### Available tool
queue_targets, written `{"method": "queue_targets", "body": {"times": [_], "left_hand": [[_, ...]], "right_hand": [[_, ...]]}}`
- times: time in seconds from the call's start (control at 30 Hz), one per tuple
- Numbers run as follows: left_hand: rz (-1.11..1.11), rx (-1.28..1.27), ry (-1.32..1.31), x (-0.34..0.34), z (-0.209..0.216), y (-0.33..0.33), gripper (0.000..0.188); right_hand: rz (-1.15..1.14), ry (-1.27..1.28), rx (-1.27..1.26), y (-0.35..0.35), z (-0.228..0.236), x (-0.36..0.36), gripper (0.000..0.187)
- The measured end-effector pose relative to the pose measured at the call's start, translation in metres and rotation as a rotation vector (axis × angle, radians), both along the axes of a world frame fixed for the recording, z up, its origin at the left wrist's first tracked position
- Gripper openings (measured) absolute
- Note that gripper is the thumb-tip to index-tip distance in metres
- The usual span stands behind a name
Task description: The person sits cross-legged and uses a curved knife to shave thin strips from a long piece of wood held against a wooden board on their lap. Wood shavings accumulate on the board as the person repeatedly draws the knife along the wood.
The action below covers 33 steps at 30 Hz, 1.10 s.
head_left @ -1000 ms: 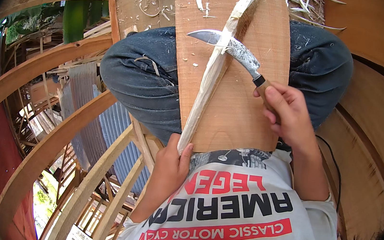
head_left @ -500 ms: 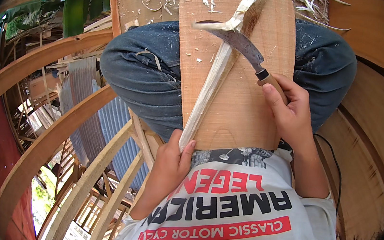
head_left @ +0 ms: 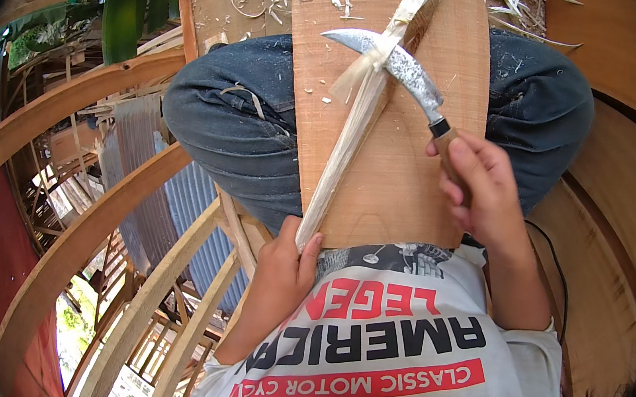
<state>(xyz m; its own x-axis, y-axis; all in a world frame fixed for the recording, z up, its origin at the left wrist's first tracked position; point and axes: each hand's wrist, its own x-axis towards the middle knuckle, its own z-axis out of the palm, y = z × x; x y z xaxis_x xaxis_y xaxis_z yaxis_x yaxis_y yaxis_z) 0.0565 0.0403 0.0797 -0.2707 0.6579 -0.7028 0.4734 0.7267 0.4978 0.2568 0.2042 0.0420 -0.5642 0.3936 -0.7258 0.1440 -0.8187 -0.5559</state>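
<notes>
A long pale wooden stick (head_left: 351, 140) lies slantwise over a flat wooden board (head_left: 409, 174) across my lap. My left hand (head_left: 290, 263) grips the stick's near end, close to my shirt. In my right hand (head_left: 482, 190) is the wooden handle of a curved knife (head_left: 407, 72). Its blade crosses the upper part of the stick, the shiny face turned up and the tip pointing left. A thin wood shaving (head_left: 351, 78) hangs at the stick beside the blade.
Wood shavings (head_left: 512, 7) are heaped beyond the board, with small chips lying on it. My knees in dark trousers (head_left: 237, 108) flank the board. Curved wooden ribs (head_left: 82, 220) stand at left, wide planks (head_left: 607, 261) at right. A black cord (head_left: 555, 258) runs by my right arm.
The knife has rolled so its bright face shows, and it has shifted slightly toward me. My right fingers have loosened a little round the handle. My left hand stays put.
</notes>
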Motion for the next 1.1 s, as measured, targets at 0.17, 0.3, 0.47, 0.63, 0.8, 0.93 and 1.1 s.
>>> {"method": "queue_targets", "body": {"times": [0.17,0.3,0.47,0.63,0.8,0.93,1.1], "left_hand": [[-0.016,0.005,0.001,-0.002,-0.002,0.003,0.016],[-0.001,0.044,0.011,-0.002,-0.006,-0.001,0.016],[-0.004,0.033,0.002,-0.006,-0.007,0.002,0.016],[-0.002,0.03,-0.015,-0.006,-0.008,-0.002,0.016],[-0.034,0.028,-0.012,-0.007,-0.009,0.001,0.017],[-0.014,0.041,0.009,-0.003,-0.005,0.001,0.017],[-0.042,0.007,0.019,-0.003,-0.004,0.002,0.017]], "right_hand": [[0.167,0.019,-0.021,-0.007,0.004,-0.006,0.034],[-0.101,-0.031,0.036,0.006,-0.006,-0.004,0.034],[-0.121,-0.191,0.438,-0.009,-0.019,-0.01,0.025],[-0.363,-0.313,0.509,0.011,-0.018,0.0,0.023],[0.156,-0.007,0.227,-0.005,0.001,0.003,0.024],[-0.135,-0.05,0.145,0.006,-0.011,0.004,0.03],[-0.031,-0.014,-0.074,-0.02,-0.001,-0.01,0.03]]}}
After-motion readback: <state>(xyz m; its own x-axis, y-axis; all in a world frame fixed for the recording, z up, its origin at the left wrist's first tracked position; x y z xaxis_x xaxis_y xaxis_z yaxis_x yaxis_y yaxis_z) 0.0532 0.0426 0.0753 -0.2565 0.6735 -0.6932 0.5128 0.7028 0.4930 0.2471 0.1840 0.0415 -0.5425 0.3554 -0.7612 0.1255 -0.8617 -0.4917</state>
